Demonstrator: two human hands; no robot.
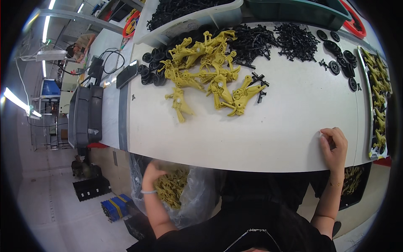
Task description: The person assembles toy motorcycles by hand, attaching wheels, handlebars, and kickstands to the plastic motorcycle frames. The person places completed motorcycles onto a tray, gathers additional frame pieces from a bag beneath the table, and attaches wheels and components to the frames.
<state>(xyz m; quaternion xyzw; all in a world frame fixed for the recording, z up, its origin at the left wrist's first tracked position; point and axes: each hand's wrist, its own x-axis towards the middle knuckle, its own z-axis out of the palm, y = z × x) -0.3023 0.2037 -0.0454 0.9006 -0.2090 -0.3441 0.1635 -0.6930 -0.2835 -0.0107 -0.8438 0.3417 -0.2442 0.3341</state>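
Hovering lower left, the left grip [153, 172] was spread near yellow plastic frames [173, 191], likely light, stiff, best held mid-body; the right grip [336, 148] curled, pinch unclear.

Heap of parts [218, 86] on a table [201, 143], wheels [157, 56] at its left, small pieces [296, 42] at its right, bins [197, 24] behind, loaded tray [371, 105] far right, bag of parts [201, 193] below the near edge, leftward
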